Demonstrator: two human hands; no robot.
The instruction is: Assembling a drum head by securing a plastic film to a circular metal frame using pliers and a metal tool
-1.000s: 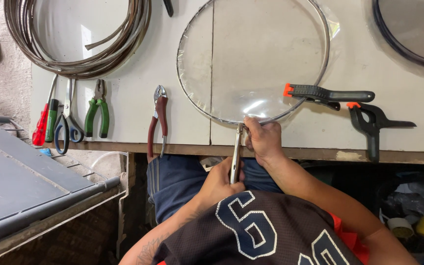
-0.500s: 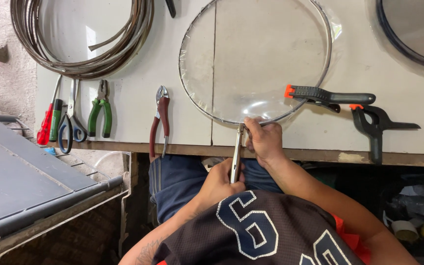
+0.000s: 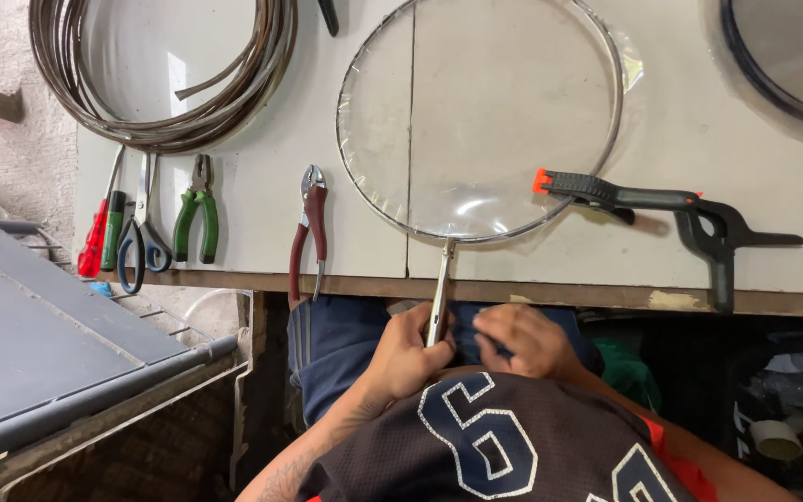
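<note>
A large wire ring (image 3: 619, 112) covered with clear film lies flat on the white bench top (image 3: 262, 204). A black spring clamp with an orange tip (image 3: 648, 199) grips the ring's lower right rim. My left hand (image 3: 409, 355) is closed around the handle of a slim metal tool (image 3: 440, 290), whose tip meets the ring's bottom rim at the bench edge. My right hand (image 3: 524, 340) rests below the bench edge against my blue shorts, fingers curled, with nothing visible in it.
A coil of dark wire (image 3: 155, 130) lies at the back left. Red-handled pliers (image 3: 309, 232), green-handled pliers (image 3: 195, 221), scissors (image 3: 139, 244) and screwdrivers (image 3: 97, 244) line the bench front. A second dark ring (image 3: 766, 85) sits top right. A grey panel (image 3: 39, 344) stands on the left.
My right hand has left the ring's rim by the tool tip and dropped back to my lap. My left hand has kept its hold on the tool.
</note>
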